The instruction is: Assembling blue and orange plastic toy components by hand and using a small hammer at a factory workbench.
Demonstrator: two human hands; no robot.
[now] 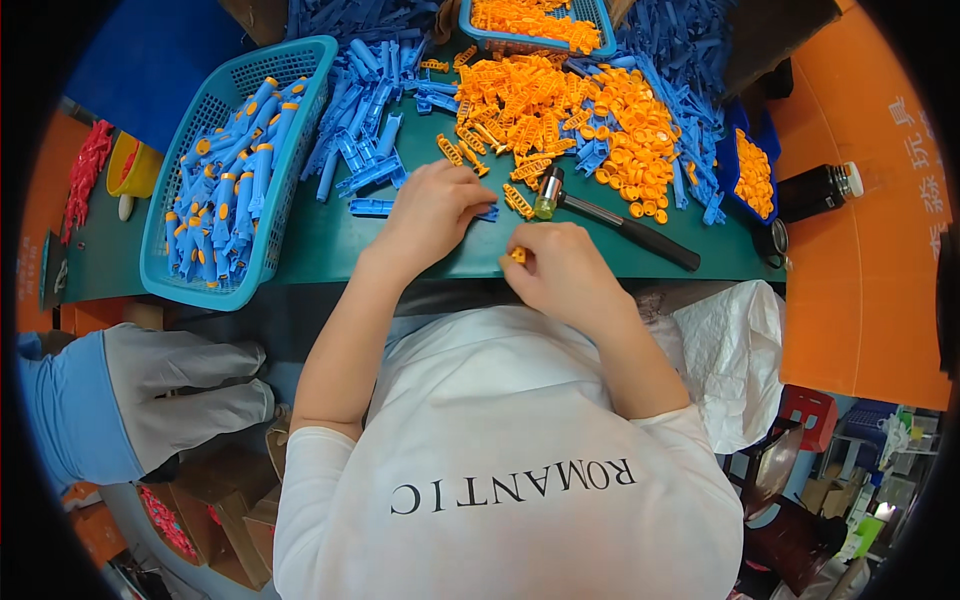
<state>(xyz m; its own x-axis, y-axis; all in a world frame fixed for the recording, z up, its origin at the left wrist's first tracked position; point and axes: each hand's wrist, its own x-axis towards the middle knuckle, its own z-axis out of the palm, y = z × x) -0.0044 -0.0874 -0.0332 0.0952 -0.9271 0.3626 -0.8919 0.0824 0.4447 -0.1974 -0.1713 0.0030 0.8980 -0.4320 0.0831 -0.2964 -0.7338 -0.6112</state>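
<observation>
My left hand (pixel 430 212) is closed over a blue plastic part (pixel 371 208) near the table's front edge. Blue shows on both sides of the hand; whether it is one piece, I cannot tell. In my right hand (pixel 565 262), a small orange plastic part (pixel 519 254) is pinched between the fingertips, mostly hidden. A hammer (pixel 640 236) with a black handle and a clear-yellowish tip lies just beyond the right hand. Orange ladder-like pieces (pixel 515 100) are heaped ahead of the hands, beside a pile of round orange caps (pixel 635 140).
A teal basket (pixel 155 220) of blue tubes with orange ends stands at the left. Loose blue parts (pixel 365 120) lie beside it. Another basket (pixel 540 46) of orange pieces is at the back. To the right are a blue bin (pixel 728 160) of caps and a black bottle (pixel 808 193).
</observation>
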